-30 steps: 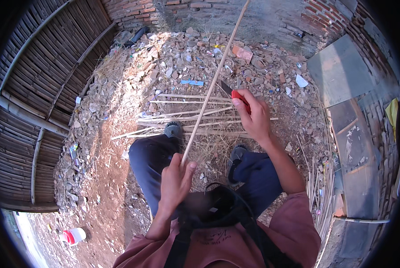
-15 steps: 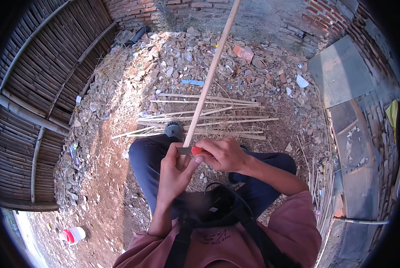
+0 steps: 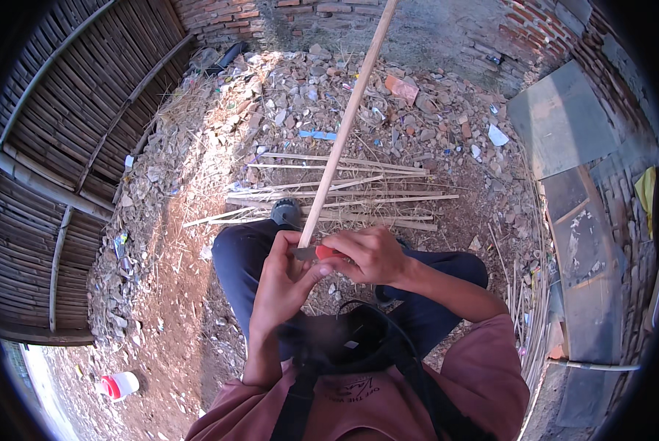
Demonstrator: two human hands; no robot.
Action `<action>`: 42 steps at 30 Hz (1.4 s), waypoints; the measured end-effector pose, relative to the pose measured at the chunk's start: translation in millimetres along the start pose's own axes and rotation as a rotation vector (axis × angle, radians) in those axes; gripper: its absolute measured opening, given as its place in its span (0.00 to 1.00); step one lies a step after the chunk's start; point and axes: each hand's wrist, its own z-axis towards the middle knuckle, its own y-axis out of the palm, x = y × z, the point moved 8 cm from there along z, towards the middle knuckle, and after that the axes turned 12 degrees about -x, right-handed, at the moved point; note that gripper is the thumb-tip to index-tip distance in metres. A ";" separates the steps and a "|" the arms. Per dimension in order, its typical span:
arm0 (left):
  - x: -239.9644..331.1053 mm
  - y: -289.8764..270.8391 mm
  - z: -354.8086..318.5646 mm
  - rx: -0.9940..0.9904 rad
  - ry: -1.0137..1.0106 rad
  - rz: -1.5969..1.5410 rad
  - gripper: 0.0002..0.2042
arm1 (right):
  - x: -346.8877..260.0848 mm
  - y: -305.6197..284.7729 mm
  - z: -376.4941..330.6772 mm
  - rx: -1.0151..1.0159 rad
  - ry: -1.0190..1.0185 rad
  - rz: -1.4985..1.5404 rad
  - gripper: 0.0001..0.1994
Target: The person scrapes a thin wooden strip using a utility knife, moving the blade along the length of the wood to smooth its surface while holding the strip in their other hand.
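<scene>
A long pale wooden or bamboo strip (image 3: 343,132) slants up and away from my hands, its far end beyond the top of the view. My left hand (image 3: 276,283) is closed around its near end, with the fingers partly hiding that end. In my right hand (image 3: 366,252) is a knife with a red handle (image 3: 328,252). The knife's short grey blade (image 3: 304,253) points left and lies against or just under the strip's near end; exact contact is too small to tell. My left thumb rests close to the red handle.
Several split strips (image 3: 359,200) lie across the ground beyond my feet. Rubble and litter (image 3: 285,95) spread toward a brick wall (image 3: 432,37). A bamboo wall (image 3: 57,140) stands at left, a red-and-white container (image 3: 120,385) at lower left, and boards (image 3: 575,228) lean at right.
The strip's near end and the knife blade have shifted slightly left and down toward me. Both hands keep their hold.
</scene>
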 end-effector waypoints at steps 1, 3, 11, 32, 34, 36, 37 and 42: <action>-0.2 0.9 0.1 -0.014 -0.004 -0.034 0.22 | -0.5 -0.7 0.1 0.010 -0.004 0.010 0.17; 2.8 2.0 0.1 -0.024 -0.003 -0.034 0.22 | -0.5 -0.7 0.2 0.000 -0.003 0.011 0.17; 10.6 7.6 1.9 -0.044 0.036 -0.090 0.23 | 0.3 -0.6 -0.8 -0.001 -0.008 0.017 0.18; 14.7 26.0 5.9 -0.088 0.029 0.196 0.21 | 61.1 -5.9 -1.7 0.097 0.478 0.921 0.16; 13.4 25.7 5.7 -0.096 0.017 0.198 0.18 | 62.0 -11.6 -0.8 0.151 0.458 0.952 0.15; 15.3 22.4 4.8 -0.104 0.004 0.201 0.16 | 67.9 -20.4 -4.4 0.214 0.474 0.950 0.15; 12.7 23.7 3.9 -0.174 -0.095 0.196 0.13 | 68.2 -25.5 -5.2 0.214 0.513 0.946 0.14; 1.4 25.0 3.7 -0.192 -0.134 0.159 0.12 | 59.0 -42.4 -6.3 0.150 0.455 0.678 0.14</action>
